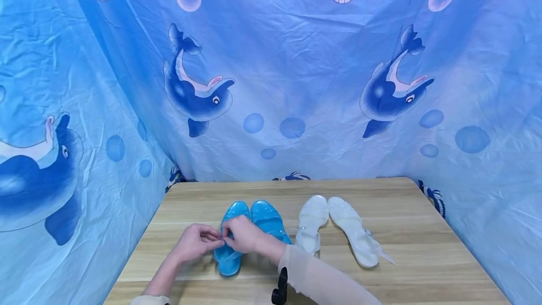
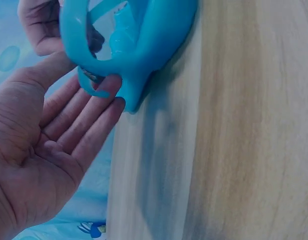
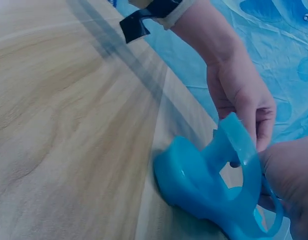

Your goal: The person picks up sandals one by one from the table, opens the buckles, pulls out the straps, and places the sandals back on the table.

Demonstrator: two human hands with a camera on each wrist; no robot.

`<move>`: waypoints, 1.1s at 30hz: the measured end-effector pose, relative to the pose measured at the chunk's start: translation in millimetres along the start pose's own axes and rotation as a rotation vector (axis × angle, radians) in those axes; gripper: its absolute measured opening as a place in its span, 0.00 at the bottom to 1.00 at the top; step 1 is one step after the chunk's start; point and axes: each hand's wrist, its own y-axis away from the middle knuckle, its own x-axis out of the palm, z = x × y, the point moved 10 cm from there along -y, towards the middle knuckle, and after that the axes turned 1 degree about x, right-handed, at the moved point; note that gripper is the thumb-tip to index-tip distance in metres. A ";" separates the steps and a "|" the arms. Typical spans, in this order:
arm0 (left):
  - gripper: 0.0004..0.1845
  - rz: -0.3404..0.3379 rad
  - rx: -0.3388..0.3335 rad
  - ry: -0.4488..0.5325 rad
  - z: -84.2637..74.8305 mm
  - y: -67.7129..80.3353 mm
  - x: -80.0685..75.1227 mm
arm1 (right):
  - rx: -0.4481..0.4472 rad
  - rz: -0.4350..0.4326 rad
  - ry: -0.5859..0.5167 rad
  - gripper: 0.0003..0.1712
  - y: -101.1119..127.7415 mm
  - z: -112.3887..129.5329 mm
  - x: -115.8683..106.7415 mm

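Translucent blue sandals [image 1: 250, 229], clear white sandals [image 1: 338, 229], dolphin-print blue cloth [image 1: 296, 84], light wood table [image 1: 423, 248]

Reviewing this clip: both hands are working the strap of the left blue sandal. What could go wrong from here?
1. The strap is pinched only at the fingertips of the left hand and right hand, so it may slip free.
2. Pulling could drag the blue sandal across the smooth table, since nothing pins its sole.
3. The second blue sandal lies right alongside and may get nudged out of line.
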 end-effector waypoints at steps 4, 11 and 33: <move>0.11 0.010 -0.011 -0.033 -2.3 1.3 -0.7 | 0.016 0.020 -0.070 0.02 1.3 -3.4 -0.4; 0.06 0.040 0.044 -0.110 -14.7 -2.6 2.5 | 0.028 0.020 -0.136 0.02 4.7 -7.0 2.5; 0.11 0.023 0.016 0.079 4.2 -2.7 7.4 | 0.080 0.078 -0.275 0.06 1.5 -16.3 3.7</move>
